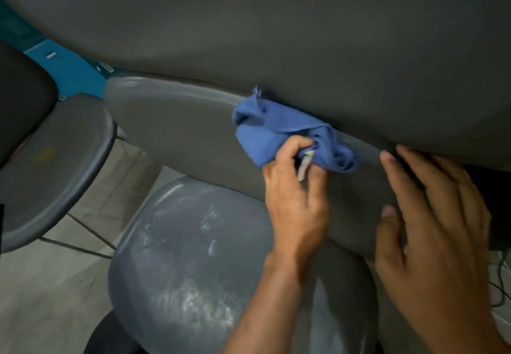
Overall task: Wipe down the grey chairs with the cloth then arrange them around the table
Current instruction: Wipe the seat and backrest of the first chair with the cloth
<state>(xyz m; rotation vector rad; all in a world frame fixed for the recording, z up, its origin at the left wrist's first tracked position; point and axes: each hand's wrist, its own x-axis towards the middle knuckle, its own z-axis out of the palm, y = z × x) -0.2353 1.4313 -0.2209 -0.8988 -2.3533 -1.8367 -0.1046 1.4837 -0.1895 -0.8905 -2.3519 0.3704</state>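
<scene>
A grey chair fills the middle of the view, its backrest point(179, 132) above a scuffed, white-streaked seat point(188, 256). My left hand point(296, 201) grips a bunched blue cloth point(276, 132) and presses it against the top edge of the backrest, where that edge meets a large dark grey surface point(276, 35) above. My right hand point(437, 229) lies flat on the right part of the backrest with straight fingers, their tips at the same edge. It holds nothing.
A second grey chair seat point(55, 173) stands at the left, with a dark rounded back point(19, 104) above it. Pale tiled floor point(41, 298) shows between the chairs. A teal surface point(69, 68) lies behind. Thin black cables point(500, 284) hang at the right edge.
</scene>
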